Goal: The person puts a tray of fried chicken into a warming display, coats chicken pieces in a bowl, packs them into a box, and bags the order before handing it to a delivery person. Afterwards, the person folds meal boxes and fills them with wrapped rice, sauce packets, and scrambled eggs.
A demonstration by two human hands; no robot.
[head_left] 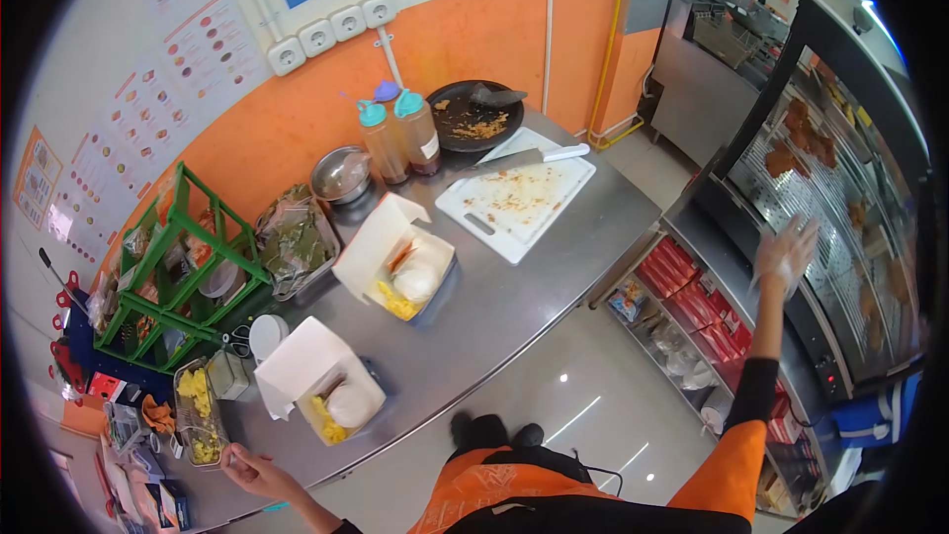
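Observation:
My right hand [788, 255], in a clear plastic glove, has its fingers spread and holds nothing. It is in front of a heated display cabinet [714, 181] with fried chicken pieces [803, 138] on its racks; whether it touches the glass I cannot tell. Low on the left, my left hand [252, 472] is closed with curled fingers beside a wire basket [219, 450] of scrambled egg [195, 394]; anything in its grip is hidden. Two open paper boxes stand on the counter, a nearer box [300, 366] and a farther box [374, 247], each with white rice and egg.
On the steel counter [514, 311], a white cutting board [554, 188] bears a knife [519, 160] and crumbs. Behind it are a black pan [445, 129], sauce bottles [415, 133] and a metal bowl [336, 188]. A green rack [178, 227] stands left. Shelves with red packs [682, 282] sit below the cabinet.

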